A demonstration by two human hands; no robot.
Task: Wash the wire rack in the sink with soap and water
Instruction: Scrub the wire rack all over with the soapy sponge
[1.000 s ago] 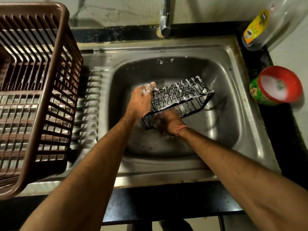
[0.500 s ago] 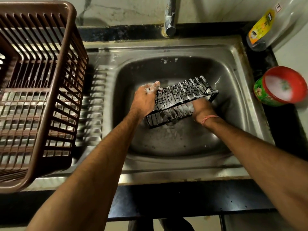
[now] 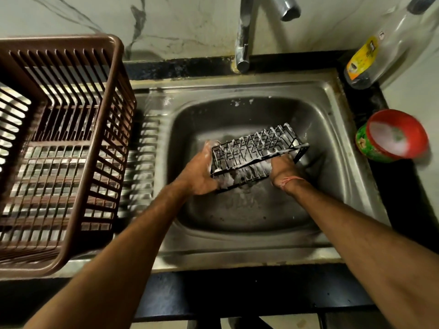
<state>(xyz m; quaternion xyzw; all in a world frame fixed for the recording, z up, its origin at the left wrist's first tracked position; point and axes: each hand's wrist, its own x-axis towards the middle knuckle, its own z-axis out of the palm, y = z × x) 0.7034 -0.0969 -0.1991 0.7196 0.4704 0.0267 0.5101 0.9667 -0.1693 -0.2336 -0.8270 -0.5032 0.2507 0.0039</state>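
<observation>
A black wire rack (image 3: 256, 148), flecked with white suds, is tilted on its long edge inside the steel sink (image 3: 332, 129). My left hand (image 3: 199, 172) grips the rack's left end, soapy fingers curled over the top corner. My right hand (image 3: 283, 168) is at the rack's near right side with its fingers tucked under the wires; what they hold is hidden. An orange thread circles my right wrist. Foam lies on the sink floor below the rack.
A brown plastic dish basket (image 3: 59, 148) stands on the ribbed drainboard at left. The tap (image 3: 244, 43) rises behind the sink, with no water running. A red-rimmed green tub of white soap (image 3: 392, 136) and a clear bottle with a yellow label (image 3: 370, 58) sit at right.
My right hand slid from under the rack's left part to its right end. The rack stayed tilted in my left hand's grip. The camera view shifted downward.
</observation>
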